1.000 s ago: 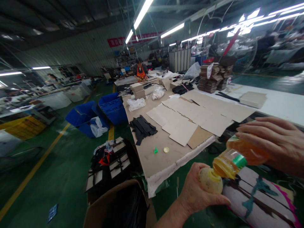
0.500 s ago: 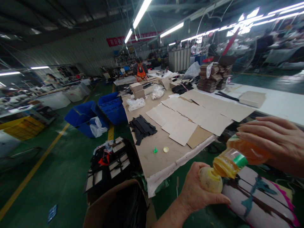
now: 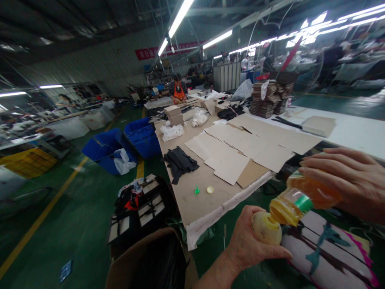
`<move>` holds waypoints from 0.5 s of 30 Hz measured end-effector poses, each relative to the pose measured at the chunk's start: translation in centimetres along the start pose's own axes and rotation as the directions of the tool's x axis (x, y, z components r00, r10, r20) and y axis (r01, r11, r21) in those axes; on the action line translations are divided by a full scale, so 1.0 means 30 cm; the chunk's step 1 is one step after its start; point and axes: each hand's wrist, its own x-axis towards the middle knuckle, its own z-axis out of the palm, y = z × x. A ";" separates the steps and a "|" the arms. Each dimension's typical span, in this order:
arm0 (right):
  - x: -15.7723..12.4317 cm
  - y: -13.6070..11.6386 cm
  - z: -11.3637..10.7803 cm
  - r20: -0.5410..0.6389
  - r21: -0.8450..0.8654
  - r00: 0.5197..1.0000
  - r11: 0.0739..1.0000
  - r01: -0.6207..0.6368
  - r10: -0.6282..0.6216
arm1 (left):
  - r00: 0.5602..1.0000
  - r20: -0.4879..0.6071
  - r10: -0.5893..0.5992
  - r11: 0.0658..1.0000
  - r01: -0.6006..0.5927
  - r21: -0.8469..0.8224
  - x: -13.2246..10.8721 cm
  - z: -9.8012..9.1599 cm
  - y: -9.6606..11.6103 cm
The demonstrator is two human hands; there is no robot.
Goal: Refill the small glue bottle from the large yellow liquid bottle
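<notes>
My right hand (image 3: 355, 180) grips a clear plastic bottle (image 3: 287, 206) of orange-yellow liquid, tipped with its neck down to the left. Its mouth meets the top of a small cream-coloured rounded container (image 3: 264, 233), which has yellow at its opening. Wrapped around that container is my left hand (image 3: 245, 241), thumb along the near side. Most of the container's lower body is hidden. On the table corner lie a small green pointed nozzle piece (image 3: 197, 190) and a round pale-yellow cap (image 3: 209, 190). A padded, patterned cushion (image 3: 327, 253) shows below the bottle.
Cardboard sheets (image 3: 228, 160) and black strips (image 3: 180, 160) lie on the long table (image 3: 180, 204). Blue bins (image 3: 104, 146) and an open carton (image 3: 141, 257) stand on its left. A person in an orange apron (image 3: 179, 93) works at the far end.
</notes>
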 end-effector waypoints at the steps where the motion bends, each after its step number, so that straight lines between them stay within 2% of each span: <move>1: -0.001 -0.001 -0.002 0.002 -0.003 1.000 1.000 0.002 -0.002 | 1.000 0.004 0.000 1.000 0.000 -0.015 -0.001 0.000 0.000; 15: -0.002 0.004 -0.004 -0.009 -0.006 1.000 1.000 0.015 -0.015 | 0.998 0.031 -0.046 0.989 0.050 -0.140 -0.002 0.000 0.027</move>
